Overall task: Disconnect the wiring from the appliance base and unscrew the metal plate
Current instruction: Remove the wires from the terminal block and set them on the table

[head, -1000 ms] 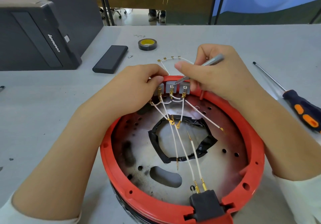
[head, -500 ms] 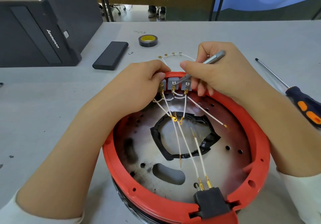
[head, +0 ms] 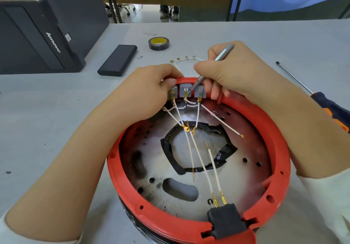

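My right hand (head: 234, 73) pinches a slim grey tool (head: 212, 67) pen-fashion, its shaft slanting down and to the left from the knuckles so that the tip meets the middle of three grey terminal blocks (head: 185, 90) on the far rim of the red appliance base (head: 284, 149). My left hand (head: 149, 90) curls over that same rim from the other side, thumb and fingertips gripping the leftmost block and bracing the base. The two hands stand just beside each other, with the blocks between them. I judge the right hand to be the working one and the nearer to the connector in question.

From the blocks, white wires (head: 197, 154) with brass ends run toward me across the scorched metal plate (head: 244, 177) and into a black plug (head: 225, 223) seated in the near rim; their long axis lies roughly far-to-near. Any pull on the connector would therefore have to come toward me, along the wire. Whether the tip is levering a tab or turning a screw I cannot tell from this angle.

Well apart on the grey table (head: 37, 120), an orange-and-black screwdriver (head: 322, 100) lies to the right, unused. A tape roll (head: 158, 43) and a loose wire harness (head: 184, 60) lie beyond the hands.
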A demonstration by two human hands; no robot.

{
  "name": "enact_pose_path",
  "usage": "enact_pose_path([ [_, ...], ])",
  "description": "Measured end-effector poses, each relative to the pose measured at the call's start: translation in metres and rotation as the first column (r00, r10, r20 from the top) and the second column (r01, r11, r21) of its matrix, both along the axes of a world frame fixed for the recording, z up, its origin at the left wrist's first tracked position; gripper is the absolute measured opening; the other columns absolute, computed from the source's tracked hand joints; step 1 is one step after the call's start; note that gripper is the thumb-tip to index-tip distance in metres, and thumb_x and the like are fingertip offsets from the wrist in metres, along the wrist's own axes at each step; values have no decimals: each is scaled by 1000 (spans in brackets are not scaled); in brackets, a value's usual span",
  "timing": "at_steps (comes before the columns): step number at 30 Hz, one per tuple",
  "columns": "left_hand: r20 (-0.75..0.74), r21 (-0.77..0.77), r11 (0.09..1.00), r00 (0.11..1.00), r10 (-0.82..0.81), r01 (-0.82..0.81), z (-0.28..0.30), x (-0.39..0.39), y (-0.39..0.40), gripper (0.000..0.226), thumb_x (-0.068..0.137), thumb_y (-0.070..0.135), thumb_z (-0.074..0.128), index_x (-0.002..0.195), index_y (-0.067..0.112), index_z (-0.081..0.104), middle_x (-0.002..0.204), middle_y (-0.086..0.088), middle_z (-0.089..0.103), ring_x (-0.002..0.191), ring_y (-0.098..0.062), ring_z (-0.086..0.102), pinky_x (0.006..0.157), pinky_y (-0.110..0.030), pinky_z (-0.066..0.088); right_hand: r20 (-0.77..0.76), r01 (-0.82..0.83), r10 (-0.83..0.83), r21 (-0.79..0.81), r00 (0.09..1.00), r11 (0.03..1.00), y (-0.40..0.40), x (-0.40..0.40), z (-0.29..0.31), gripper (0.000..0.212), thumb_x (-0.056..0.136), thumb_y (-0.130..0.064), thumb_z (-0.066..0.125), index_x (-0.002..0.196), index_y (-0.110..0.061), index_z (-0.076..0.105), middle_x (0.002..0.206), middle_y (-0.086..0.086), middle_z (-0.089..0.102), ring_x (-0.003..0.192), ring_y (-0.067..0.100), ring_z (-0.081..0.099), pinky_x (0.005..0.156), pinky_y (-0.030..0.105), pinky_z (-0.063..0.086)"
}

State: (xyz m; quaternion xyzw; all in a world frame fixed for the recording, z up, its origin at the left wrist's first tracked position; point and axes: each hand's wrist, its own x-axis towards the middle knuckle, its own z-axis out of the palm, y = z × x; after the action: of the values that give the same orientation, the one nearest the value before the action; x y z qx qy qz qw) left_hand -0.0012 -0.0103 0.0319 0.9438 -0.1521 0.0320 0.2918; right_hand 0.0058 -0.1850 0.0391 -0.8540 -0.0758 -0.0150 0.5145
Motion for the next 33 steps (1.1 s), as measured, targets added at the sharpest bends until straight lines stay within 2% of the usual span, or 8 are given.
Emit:
enact_pose_path([
  [6, 3, -12, 1000, 1000, -7, 7, -1, -1, 1, 25, 99, 22, 43, 111, 33, 61, 58, 15, 45, 48, 15, 45, 48, -4, 33, 121, 28, -31, 30, 992, 999, 0, -9, -6, 26, 85, -15, 58, 63, -15, 45, 45, 5, 60, 33, 16, 52, 32, 15, 31],
  [13, 11, -2, 1000, 1000, -2, 2, -2, 0, -1, 24, 98, 21, 43, 108, 34, 61, 61, 15, 47, 50, 13, 46, 47, -4, 32, 95, 0, -1, 5, 995, 1000, 1, -9, -4, 26, 86, -13, 59, 64, -14, 45, 45, 6, 60, 34, 17, 53, 31, 16, 31],
  [17, 7, 7, 1000, 1000, 20, -20, -2, 2, -1, 24, 98, 22, 44, 109, 34, 62, 60, 15, 46, 51, 5, 46, 48, -5, 32, 61, 4, -4, -1, 998, 1000, 2, -3, -1, 28, 83, -9, 57, 60, -13, 42, 41, 5, 57, 29, 14, 49, 30, 13, 27],
  [20, 11, 2, 1000, 1000, 13, -13, -2, 1, -1, 24, 98, 21, 44, 109, 33, 62, 60, 16, 46, 51, 12, 46, 50, -4, 33, 48, 26, -24, -31, 999, 999, 5, 2, 1, 26, 81, -9, 56, 58, -12, 43, 38, 3, 55, 27, 13, 45, 31, 12, 27],
  [26, 8, -4, 1000, 1000, 2, -2, -3, 1, 2, 24, 99, 24, 43, 111, 34, 61, 64, 15, 48, 53, 2, 46, 49, -4, 34, 222, 95, -89, -15, 971, 995, 6, -4, -7, 25, 80, -15, 57, 60, -14, 41, 43, 9, 55, 28, 18, 45, 33, 18, 33],
  [33, 23, -18, 1000, 1000, -9, 10, -4, 0, 1, 25, 98, 22, 43, 111, 32, 62, 57, 13, 45, 48, 12, 46, 48, -6, 34, 276, 70, -52, -58, 960, 996, 8, -8, -8, 26, 83, -18, 61, 65, -12, 43, 48, 9, 55, 28, 6, 46, 37, 16, 37],
])
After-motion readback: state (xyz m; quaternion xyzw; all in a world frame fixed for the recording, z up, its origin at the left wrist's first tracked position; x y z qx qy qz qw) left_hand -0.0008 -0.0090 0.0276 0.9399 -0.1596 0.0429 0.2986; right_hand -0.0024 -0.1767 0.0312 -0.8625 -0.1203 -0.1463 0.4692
